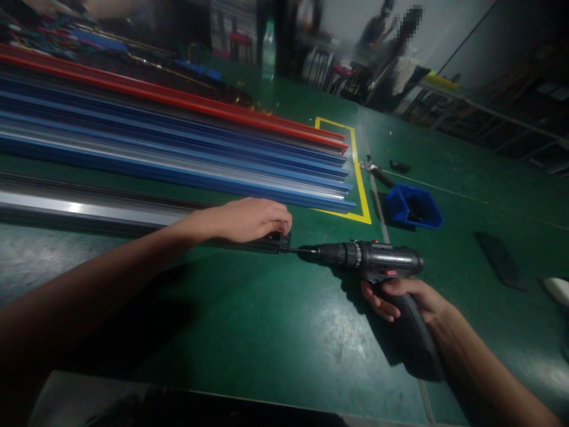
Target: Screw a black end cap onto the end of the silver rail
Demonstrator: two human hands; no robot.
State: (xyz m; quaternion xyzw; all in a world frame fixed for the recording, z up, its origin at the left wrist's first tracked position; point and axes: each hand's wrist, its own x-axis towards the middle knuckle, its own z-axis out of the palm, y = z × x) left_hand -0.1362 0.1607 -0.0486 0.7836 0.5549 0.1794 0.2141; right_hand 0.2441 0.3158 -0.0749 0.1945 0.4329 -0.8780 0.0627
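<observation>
My right hand (404, 296) is wrapped round the grip of a black cordless drill (386, 261), which lies level and points left. Its bit (306, 251) reaches the end of a long black and silver metal profile (146, 216). A small black end piece (285, 241) sits at that end of the profile. My left hand (253, 219) lies over the profile near its end, fingers curled down onto it and the end piece. Whether the bit is seated in a screw is too small to tell.
Several blue profiles (222, 160) and red profiles (213, 104) lie behind, ending inside a yellow tape outline (362, 196). To the right are a blue bin (413, 204) with dark contents, a black flat piece (498, 258) and a dark tool (377, 173). A bottle (268, 50) stands at the back.
</observation>
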